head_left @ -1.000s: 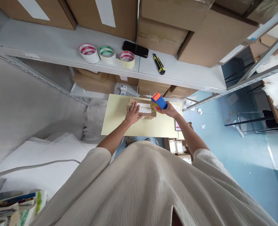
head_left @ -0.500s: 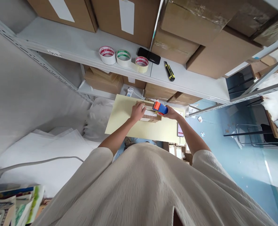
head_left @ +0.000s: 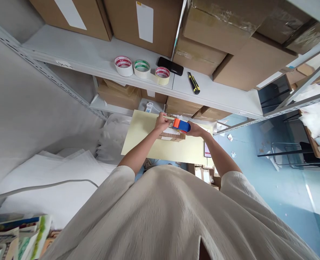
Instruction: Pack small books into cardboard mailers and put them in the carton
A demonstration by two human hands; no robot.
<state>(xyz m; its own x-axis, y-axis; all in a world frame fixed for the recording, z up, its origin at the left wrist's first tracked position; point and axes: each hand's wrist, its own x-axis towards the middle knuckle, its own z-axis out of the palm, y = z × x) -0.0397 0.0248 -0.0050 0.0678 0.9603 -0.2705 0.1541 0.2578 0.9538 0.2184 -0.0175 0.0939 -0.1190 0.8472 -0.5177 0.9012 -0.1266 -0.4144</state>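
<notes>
A small cardboard box (head_left: 173, 137) with a white label lies on the pale yellow tabletop (head_left: 141, 135). My left hand (head_left: 162, 123) is at the box's left end, its fingers curled over the far corner and gripping it. In my right hand (head_left: 195, 129) is a blue and orange tape dispenser (head_left: 181, 125), gripped from its right end. The dispenser is over the top of the box, its orange front pointing left toward my left hand. It hides part of the box, and whether it touches the cardboard I cannot tell.
A phone (head_left: 207, 149) lies at the table's right. On the shelf above stand tape rolls (head_left: 123, 66), a black object (head_left: 170, 66), a utility knife (head_left: 194, 83) and large cartons (head_left: 254, 61). White foam sheets (head_left: 48, 180) are at left; a chair (head_left: 292, 153) stands at right.
My left hand has shifted right and toward the box's far corner. The tape dispenser in my right hand has moved slightly left, closer to the left hand.
</notes>
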